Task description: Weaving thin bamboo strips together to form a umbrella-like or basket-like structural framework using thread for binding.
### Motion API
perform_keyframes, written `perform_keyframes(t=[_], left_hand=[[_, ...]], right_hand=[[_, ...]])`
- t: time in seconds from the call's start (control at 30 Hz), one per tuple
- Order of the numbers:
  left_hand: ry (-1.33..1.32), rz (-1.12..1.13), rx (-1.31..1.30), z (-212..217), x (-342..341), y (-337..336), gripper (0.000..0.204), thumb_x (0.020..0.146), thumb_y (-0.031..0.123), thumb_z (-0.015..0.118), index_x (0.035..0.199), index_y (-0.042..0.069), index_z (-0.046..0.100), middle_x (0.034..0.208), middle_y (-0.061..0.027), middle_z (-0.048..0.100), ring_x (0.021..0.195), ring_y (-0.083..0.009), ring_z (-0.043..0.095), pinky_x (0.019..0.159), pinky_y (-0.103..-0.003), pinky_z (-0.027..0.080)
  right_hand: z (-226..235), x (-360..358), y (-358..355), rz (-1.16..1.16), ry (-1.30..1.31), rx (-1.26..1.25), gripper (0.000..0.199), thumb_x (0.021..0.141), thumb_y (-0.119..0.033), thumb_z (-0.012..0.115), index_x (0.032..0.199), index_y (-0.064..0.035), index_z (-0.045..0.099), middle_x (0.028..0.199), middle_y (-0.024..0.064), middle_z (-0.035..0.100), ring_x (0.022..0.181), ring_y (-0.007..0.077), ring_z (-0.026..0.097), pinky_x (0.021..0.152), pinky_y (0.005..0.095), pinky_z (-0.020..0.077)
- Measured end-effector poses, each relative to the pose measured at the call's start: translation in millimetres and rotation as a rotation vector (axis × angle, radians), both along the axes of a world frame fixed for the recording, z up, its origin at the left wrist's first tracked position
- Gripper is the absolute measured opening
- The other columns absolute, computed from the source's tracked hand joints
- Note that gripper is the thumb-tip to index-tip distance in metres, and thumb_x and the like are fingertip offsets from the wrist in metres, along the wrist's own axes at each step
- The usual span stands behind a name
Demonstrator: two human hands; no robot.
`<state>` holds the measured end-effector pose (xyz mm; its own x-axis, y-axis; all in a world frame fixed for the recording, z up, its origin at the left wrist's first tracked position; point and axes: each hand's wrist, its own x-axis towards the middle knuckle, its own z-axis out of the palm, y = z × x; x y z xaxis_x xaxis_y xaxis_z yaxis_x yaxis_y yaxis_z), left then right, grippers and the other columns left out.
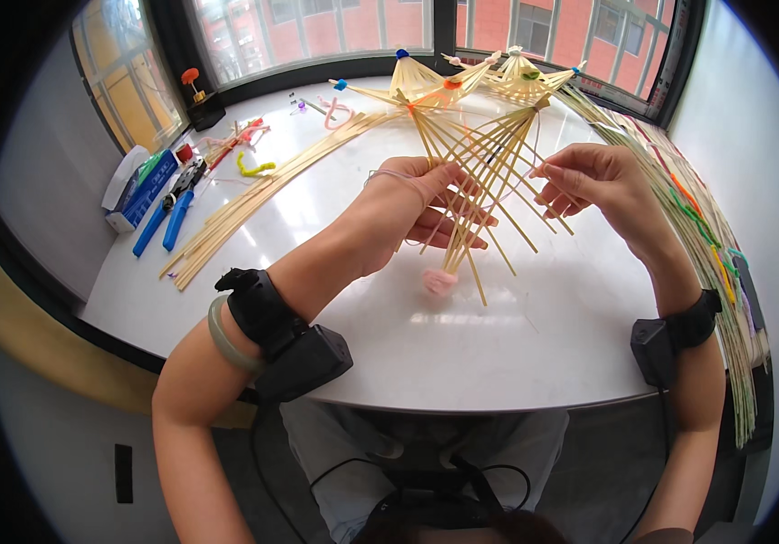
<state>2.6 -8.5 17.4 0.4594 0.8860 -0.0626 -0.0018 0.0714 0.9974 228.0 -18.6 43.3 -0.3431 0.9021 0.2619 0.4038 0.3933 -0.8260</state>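
Above the middle of the table, my left hand (426, 201) grips a crisscrossed fan of thin bamboo strips (489, 168), fingers behind and thumb in front. The strips gather into two tied points at the top, one with orange binding (410, 107). Their lower ends spread loose, apart from a bundle ending in a fuzzy pink tie (439, 282). At the fan's right edge, the thumb and fingers of my right hand (584, 179) are pinched together beside the strips. Whatever thin thing lies between those fingertips is too small to make out.
Finished-looking bamboo pieces with coloured ties (439, 83) lie at the back. Loose pale strips (272, 186), blue-handled pliers (172, 213), a yellow pipe cleaner (255, 167) and a blue box (146, 186) are on the left. Long greenish strips (711, 218) line the right edge.
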Motion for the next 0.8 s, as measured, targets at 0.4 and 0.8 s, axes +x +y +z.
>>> perform_keyframes(t=[0.4, 0.8], left_hand=[[0.089, -0.097, -0.049, 1.0, 3.4, -0.9, 0.029, 0.092, 0.024, 0.039, 0.095, 0.0, 0.054, 0.089, -0.019, 0.063, 0.07, -0.0249, 0.065, 0.06, -0.027, 0.052], [0.093, -0.147, 0.025, 0.3, 7.2, -6.1, 0.031, 0.091, 0.027, 0.042, 0.096, 0.0, 0.055, 0.087, -0.0169, 0.063, 0.07, -0.0231, 0.065, 0.064, -0.028, 0.053]], right_hand=[[-3.1, 5.1, 5.8, -0.072, 0.01, 0.12, 0.037, 0.077, -0.028, 0.065, 0.101, 0.0001, 0.061, 0.092, 0.0108, 0.063, 0.089, 0.0139, 0.06, 0.077, 0.0231, 0.0448], [-1.7, -7.2, 2.8, -0.026, 0.122, -0.094, 0.025, 0.077, -0.023, 0.065, 0.089, -0.0006, 0.064, 0.078, 0.0054, 0.064, 0.068, 0.0061, 0.059, 0.063, 0.0178, 0.0455]])
